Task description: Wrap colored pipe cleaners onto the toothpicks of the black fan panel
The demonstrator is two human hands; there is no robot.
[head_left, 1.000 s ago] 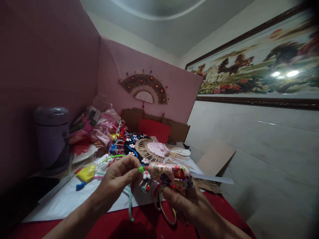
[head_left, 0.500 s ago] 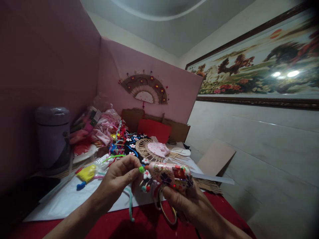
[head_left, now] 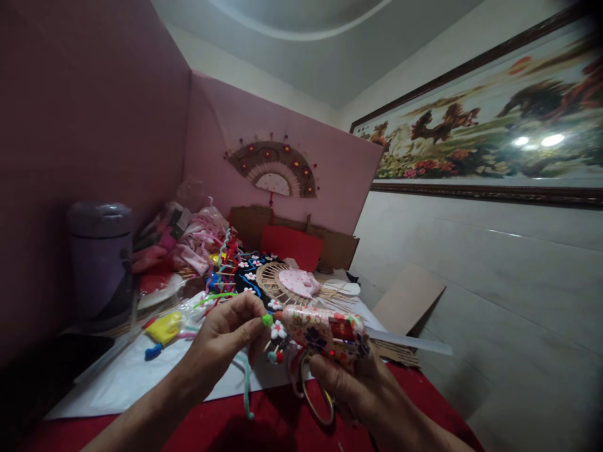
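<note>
My right hand (head_left: 351, 389) grips a glue gun (head_left: 325, 331) covered in flowered paper, its nozzle pointing left. A clear glue stick (head_left: 414, 343) juts out of its back. My left hand (head_left: 225, 336) pinches a small green pompom (head_left: 267, 320) right at the nozzle tip; a light green pipe cleaner (head_left: 246, 389) hangs down from that hand. Small sticks with white flowers and red beads (head_left: 276, 342) show just below the nozzle. A pair of scissors (head_left: 315, 402) with a ring handle lies under my right hand on the red cloth (head_left: 264, 427).
A white sheet (head_left: 132, 376) covers the table beyond the red cloth. On it lie a yellow balloon (head_left: 162, 328), coloured pipe cleaners (head_left: 221, 267), a stick fan (head_left: 292, 284), and cardboard (head_left: 407, 298). A grey canister (head_left: 98, 251) stands left. A fan (head_left: 274, 168) hangs on the pink board.
The glue gun has tilted slightly, its back end and glue stick dropping and shifting right. My left hand stays in place pinching the green pompom.
</note>
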